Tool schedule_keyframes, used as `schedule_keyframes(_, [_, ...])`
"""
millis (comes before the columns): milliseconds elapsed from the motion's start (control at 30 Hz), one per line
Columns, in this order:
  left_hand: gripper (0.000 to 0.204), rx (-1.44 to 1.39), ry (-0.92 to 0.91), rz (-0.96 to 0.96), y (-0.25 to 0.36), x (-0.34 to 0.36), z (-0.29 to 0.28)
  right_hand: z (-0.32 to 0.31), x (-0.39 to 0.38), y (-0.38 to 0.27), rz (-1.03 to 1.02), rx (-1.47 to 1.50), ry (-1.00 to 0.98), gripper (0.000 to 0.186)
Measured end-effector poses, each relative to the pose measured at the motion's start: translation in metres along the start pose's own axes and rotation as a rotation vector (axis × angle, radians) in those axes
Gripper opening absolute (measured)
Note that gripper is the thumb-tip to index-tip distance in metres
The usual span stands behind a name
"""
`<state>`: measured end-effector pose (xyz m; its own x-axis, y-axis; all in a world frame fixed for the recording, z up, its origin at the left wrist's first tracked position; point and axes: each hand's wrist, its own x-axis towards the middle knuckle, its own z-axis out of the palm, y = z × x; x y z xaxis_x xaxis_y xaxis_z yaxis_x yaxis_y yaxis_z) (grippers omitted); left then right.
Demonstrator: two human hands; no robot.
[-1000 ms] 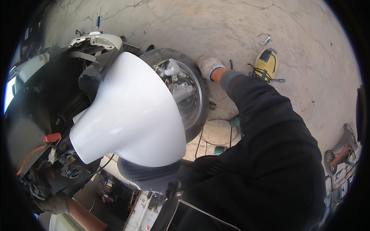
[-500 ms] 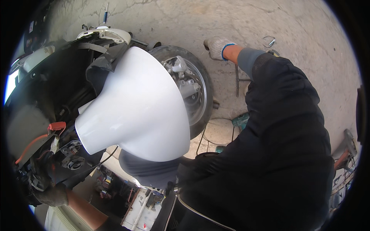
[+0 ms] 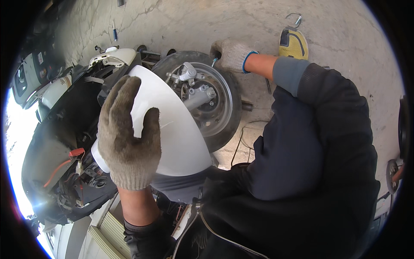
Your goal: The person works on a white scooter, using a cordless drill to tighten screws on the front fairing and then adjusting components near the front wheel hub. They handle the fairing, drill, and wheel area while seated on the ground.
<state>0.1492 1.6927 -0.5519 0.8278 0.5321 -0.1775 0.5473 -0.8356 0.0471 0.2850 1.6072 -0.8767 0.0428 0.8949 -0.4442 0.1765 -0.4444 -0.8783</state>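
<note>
My left hand (image 3: 129,134), in a grey knit glove, is over the white body panel (image 3: 183,142), thumb and fingers apart and slightly bent, appearing to rest on it. My right hand (image 3: 226,57), gloved, is closed on a thin metal piece (image 3: 214,61) just above the front wheel (image 3: 229,124) of a scooter. The wheel's silver caliper and hub (image 3: 199,96) show beside the panel. The scooter's dark body (image 3: 51,155), with exposed wiring and a red connector (image 3: 76,152), lies to the left of the panel.
A yellow shoe (image 3: 294,43) stands beyond my right arm on the cracked concrete floor (image 3: 345,34). A blue-handled tool (image 3: 115,34) and a small looped item (image 3: 297,20) lie on the floor. Cables (image 3: 240,136) lie below the wheel; another vehicle (image 3: 28,75) stands at the far left.
My left hand has come up from the lower left onto the white panel. My right hand has shifted left toward the wheel and now shows a metal piece in it.
</note>
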Motion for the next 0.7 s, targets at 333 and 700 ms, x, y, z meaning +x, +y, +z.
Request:
schedule_keyframes(333, [0.085,0.496,-1.23,-0.042,0.013,0.132,0.153,-0.005,-0.01,-0.015,-0.078,-0.035,-0.057,0.047])
schedule_keyframes(700, [0.084,0.476,-1.281,0.101,-0.013,0.12,0.154,-0.012,-0.013,-0.021,-0.03,0.008,-0.093,0.047])
